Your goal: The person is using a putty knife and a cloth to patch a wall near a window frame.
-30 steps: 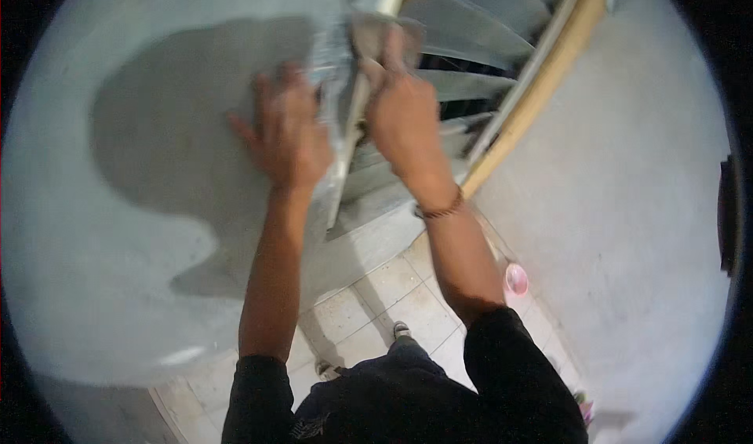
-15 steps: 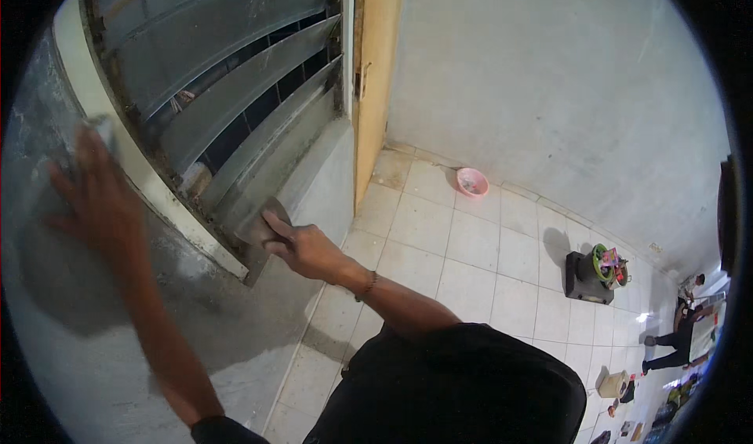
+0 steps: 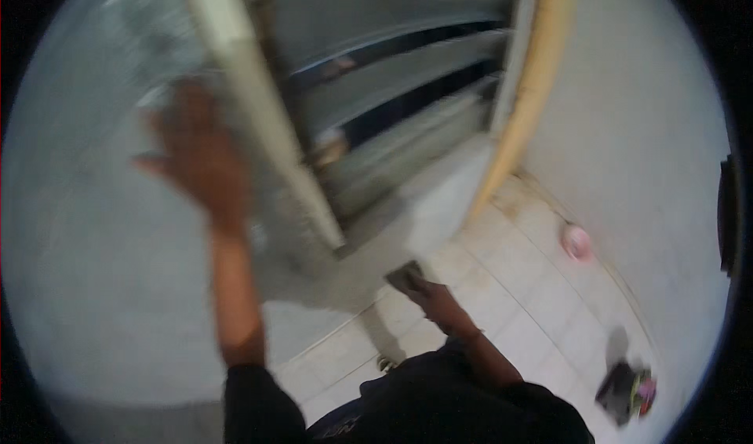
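My left hand (image 3: 200, 154) lies with fingers stretched against the grey plastered wall (image 3: 94, 216), left of the cream window frame (image 3: 271, 107). Motion smears its fingertips, and whether anything thin is under them cannot be told. My right hand (image 3: 445, 307) is closed round a flat scraper (image 3: 403, 274) with a wide, dull blade. It is held below the window's lower corner, in front of my body, and the blade appears apart from the wall. Grey louvre slats (image 3: 392, 95) fill the window, with dark gaps between them.
A yellowish door edge (image 3: 529, 83) stands right of the window. On the white tiled floor (image 3: 502, 287) a pink basin (image 3: 576, 242) sits by the far wall. A dark box with colourful things on it (image 3: 620, 393) stands at the lower right.
My view has swung left, so the window shows farther right. My right hand has drawn the scraper down and away from the window sill, toward my body. My left hand stays on the wall.
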Motion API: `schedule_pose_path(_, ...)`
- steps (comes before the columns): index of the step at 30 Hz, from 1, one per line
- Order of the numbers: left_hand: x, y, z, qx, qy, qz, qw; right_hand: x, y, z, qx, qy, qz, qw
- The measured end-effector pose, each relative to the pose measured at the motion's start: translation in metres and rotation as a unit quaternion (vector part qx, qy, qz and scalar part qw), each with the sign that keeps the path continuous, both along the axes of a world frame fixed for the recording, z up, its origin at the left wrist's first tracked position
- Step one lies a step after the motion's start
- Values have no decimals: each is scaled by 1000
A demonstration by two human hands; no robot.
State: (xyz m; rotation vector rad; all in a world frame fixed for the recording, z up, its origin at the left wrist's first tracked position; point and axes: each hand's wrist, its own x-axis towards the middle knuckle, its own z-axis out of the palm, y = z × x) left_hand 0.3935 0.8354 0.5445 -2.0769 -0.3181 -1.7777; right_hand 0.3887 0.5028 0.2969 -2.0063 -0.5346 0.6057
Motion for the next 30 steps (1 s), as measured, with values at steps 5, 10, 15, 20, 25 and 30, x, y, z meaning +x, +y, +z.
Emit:
schedule_pose_path(5, -24, -35, -17, -12, 132, 116, 984, -4, 4, 12, -5, 58, 55, 997)
schedule_pose_path(10, -13, -31, 60, 12, 29, 62, 998, 4, 13, 0, 3, 53, 88, 995)
schedule_pose_path(15, -28, -42, -17, -65, 101, 137, 983, 7, 2, 2, 4, 132, 89, 987)
schedule_pose_path(20, -14, -39, 63, 38, 24, 151, 988, 39, -19, -28, 31, 140, 92, 985)
schedule_pose_path(25, -27, -66, -68, -115, 145, 135, 973, 63, -27, -8, 68, 155, 76, 983)
schedule_pose_path(30, -58, -152, -233, -307, 354, 168, 867, 99, -61, -28, 66, 224, 60, 970)
